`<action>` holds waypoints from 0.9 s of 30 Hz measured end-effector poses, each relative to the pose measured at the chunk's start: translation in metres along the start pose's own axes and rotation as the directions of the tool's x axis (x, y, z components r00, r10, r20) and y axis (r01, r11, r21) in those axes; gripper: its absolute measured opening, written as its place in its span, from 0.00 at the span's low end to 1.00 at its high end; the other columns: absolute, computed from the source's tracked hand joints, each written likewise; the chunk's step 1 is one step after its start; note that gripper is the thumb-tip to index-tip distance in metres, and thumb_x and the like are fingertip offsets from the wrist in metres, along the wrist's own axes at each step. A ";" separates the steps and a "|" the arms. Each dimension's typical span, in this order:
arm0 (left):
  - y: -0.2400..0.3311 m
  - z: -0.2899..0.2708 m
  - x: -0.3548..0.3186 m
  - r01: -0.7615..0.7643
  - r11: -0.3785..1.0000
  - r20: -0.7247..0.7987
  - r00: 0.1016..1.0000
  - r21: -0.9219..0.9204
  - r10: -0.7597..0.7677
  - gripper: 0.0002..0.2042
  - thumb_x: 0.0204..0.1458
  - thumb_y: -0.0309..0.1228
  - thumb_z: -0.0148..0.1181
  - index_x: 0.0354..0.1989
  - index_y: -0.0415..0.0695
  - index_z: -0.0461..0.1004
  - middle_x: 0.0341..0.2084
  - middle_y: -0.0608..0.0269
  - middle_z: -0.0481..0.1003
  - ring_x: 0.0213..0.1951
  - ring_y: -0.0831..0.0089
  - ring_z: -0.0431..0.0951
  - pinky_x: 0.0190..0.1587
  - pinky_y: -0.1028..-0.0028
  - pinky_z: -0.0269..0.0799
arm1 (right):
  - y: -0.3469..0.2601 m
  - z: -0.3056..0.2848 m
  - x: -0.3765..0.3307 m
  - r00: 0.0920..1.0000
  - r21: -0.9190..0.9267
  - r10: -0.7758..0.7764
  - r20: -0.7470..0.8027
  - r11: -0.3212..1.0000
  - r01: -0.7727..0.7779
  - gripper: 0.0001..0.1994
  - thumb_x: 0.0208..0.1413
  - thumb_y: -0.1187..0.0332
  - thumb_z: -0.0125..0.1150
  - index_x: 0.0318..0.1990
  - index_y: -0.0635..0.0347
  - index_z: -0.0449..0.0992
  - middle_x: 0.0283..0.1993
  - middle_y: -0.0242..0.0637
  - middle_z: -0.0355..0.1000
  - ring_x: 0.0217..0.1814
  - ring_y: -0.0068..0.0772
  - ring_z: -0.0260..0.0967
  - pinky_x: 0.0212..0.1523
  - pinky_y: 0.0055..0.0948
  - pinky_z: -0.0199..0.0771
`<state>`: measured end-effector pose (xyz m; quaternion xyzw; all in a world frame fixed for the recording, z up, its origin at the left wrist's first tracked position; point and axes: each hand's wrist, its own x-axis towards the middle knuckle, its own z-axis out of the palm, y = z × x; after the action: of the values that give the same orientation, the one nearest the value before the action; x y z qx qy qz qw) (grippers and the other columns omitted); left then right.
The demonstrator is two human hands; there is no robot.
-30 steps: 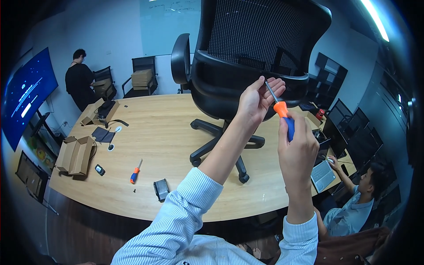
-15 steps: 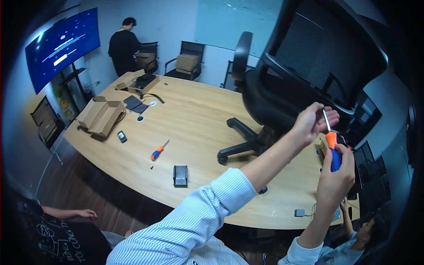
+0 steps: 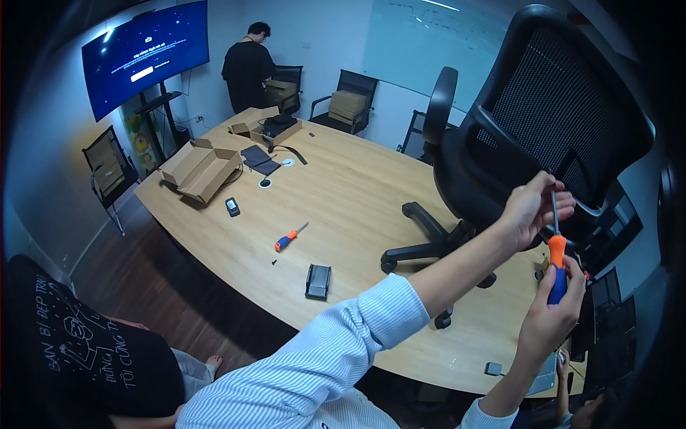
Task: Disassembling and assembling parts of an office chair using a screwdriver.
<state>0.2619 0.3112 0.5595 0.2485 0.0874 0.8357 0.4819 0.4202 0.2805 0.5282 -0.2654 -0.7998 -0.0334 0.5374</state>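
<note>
My right hand (image 3: 549, 314) is wrapped round the blue lower end of an orange-and-blue screwdriver (image 3: 557, 247), whose metal shaft points up. At the top of that shaft, my left hand (image 3: 536, 207) has its fingers curled round the tip; whether a screw is pinched there is too small to tell. Both hands are raised in front of a black mesh-backed office chair (image 3: 471, 161) standing on the table. A second orange-and-blue screwdriver (image 3: 289, 238) lies on the wood, with a small dark screw (image 3: 274, 262) close by.
On the wooden table (image 3: 357, 193) are a black bracket-like part (image 3: 318, 282), a small handheld device (image 3: 232, 207), an open carton (image 3: 201, 171) and a grey adapter (image 3: 493, 369). One person (image 3: 246, 71) stands at the far side; another, in a black shirt (image 3: 93, 343), is at my left.
The view has swung, so the table and chair sit further right and the chair shows more fully. My left fingers have curled in more round the screwdriver's tip; the right hand keeps its hold.
</note>
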 end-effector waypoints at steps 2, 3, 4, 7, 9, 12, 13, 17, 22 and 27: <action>0.016 -0.003 -0.005 -0.075 0.997 0.005 0.997 0.020 0.074 0.13 0.59 0.33 0.49 0.42 0.33 0.66 0.34 0.49 0.75 0.38 0.63 0.81 0.44 0.68 0.83 | -0.006 0.009 0.002 0.998 0.088 -0.067 -0.001 0.994 0.067 0.13 0.59 0.73 0.57 0.50 0.64 0.71 0.45 0.46 0.72 0.45 0.46 0.73 0.47 0.40 0.72; 0.027 -0.007 -0.008 -0.080 0.996 0.018 0.997 0.040 0.079 0.14 0.60 0.34 0.50 0.43 0.33 0.66 0.35 0.48 0.75 0.40 0.63 0.80 0.46 0.66 0.82 | -0.010 0.014 0.001 0.997 0.108 -0.072 0.021 0.992 0.069 0.14 0.59 0.73 0.56 0.52 0.64 0.71 0.44 0.48 0.71 0.45 0.48 0.72 0.47 0.41 0.71; 0.037 -0.010 -0.013 -0.129 0.990 0.027 0.991 0.063 0.128 0.14 0.60 0.35 0.50 0.43 0.33 0.66 0.36 0.47 0.75 0.40 0.62 0.80 0.46 0.66 0.82 | -0.016 0.021 0.000 0.996 0.164 -0.079 0.036 0.984 0.072 0.14 0.59 0.73 0.56 0.52 0.64 0.70 0.44 0.48 0.70 0.45 0.48 0.72 0.47 0.40 0.71; 0.075 -0.024 -0.037 -0.224 0.951 -0.081 0.966 0.211 0.245 0.15 0.60 0.35 0.50 0.43 0.33 0.66 0.38 0.46 0.75 0.41 0.61 0.80 0.48 0.66 0.81 | -0.039 0.045 -0.005 0.986 0.338 -0.165 0.036 0.930 0.143 0.16 0.59 0.74 0.55 0.55 0.65 0.69 0.46 0.49 0.69 0.45 0.48 0.71 0.45 0.40 0.71; 0.105 -0.034 -0.060 -0.272 0.922 -0.094 0.947 0.276 0.308 0.15 0.59 0.35 0.52 0.43 0.33 0.68 0.39 0.45 0.75 0.44 0.60 0.80 0.51 0.63 0.79 | -0.059 0.060 -0.010 0.978 0.449 -0.205 0.043 0.878 0.164 0.17 0.59 0.74 0.54 0.56 0.65 0.69 0.46 0.50 0.68 0.44 0.49 0.71 0.44 0.40 0.72; 0.147 -0.048 -0.102 -0.357 0.858 -0.149 0.889 0.370 0.434 0.14 0.58 0.35 0.54 0.41 0.34 0.70 0.38 0.48 0.76 0.45 0.59 0.79 0.53 0.62 0.77 | -0.093 0.079 -0.022 0.955 0.594 -0.282 0.091 0.785 0.175 0.18 0.59 0.74 0.54 0.57 0.66 0.67 0.45 0.51 0.66 0.43 0.50 0.72 0.42 0.40 0.72; 0.159 -0.053 -0.117 -0.390 0.829 -0.157 0.862 0.400 0.482 0.14 0.58 0.35 0.55 0.41 0.34 0.71 0.38 0.48 0.76 0.45 0.59 0.79 0.54 0.61 0.77 | -0.106 0.084 -0.027 0.943 0.632 -0.310 0.120 0.757 0.168 0.19 0.59 0.73 0.54 0.58 0.66 0.66 0.45 0.50 0.66 0.41 0.50 0.72 0.38 0.40 0.73; 0.206 -0.071 -0.179 -0.457 0.743 -0.213 0.764 0.489 0.609 0.13 0.58 0.34 0.54 0.41 0.35 0.71 0.38 0.48 0.77 0.45 0.59 0.79 0.55 0.62 0.75 | -0.159 0.103 -0.052 0.898 0.736 -0.383 0.215 0.668 0.109 0.20 0.60 0.71 0.54 0.59 0.64 0.65 0.45 0.47 0.65 0.38 0.48 0.73 0.35 0.40 0.75; 0.243 -0.102 -0.248 -0.483 0.654 -0.296 0.623 0.581 0.724 0.14 0.58 0.35 0.53 0.41 0.34 0.71 0.38 0.47 0.77 0.45 0.59 0.79 0.56 0.62 0.75 | -0.215 0.128 -0.091 0.835 0.821 -0.491 0.248 0.565 0.088 0.22 0.60 0.69 0.54 0.61 0.61 0.64 0.46 0.45 0.66 0.36 0.46 0.74 0.34 0.40 0.75; 0.261 -0.148 -0.297 -0.477 0.626 -0.412 0.483 0.617 0.773 0.13 0.58 0.33 0.52 0.40 0.32 0.71 0.36 0.46 0.76 0.42 0.57 0.80 0.51 0.60 0.78 | -0.246 0.155 -0.138 0.746 0.870 -0.571 0.342 0.492 -0.022 0.20 0.62 0.68 0.51 0.61 0.62 0.63 0.46 0.47 0.65 0.37 0.49 0.74 0.33 0.43 0.75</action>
<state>0.1117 -0.0633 0.4344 0.0564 0.3252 0.9439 0.0049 0.2156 0.0685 0.3989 0.1672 -0.8731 0.3438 0.3024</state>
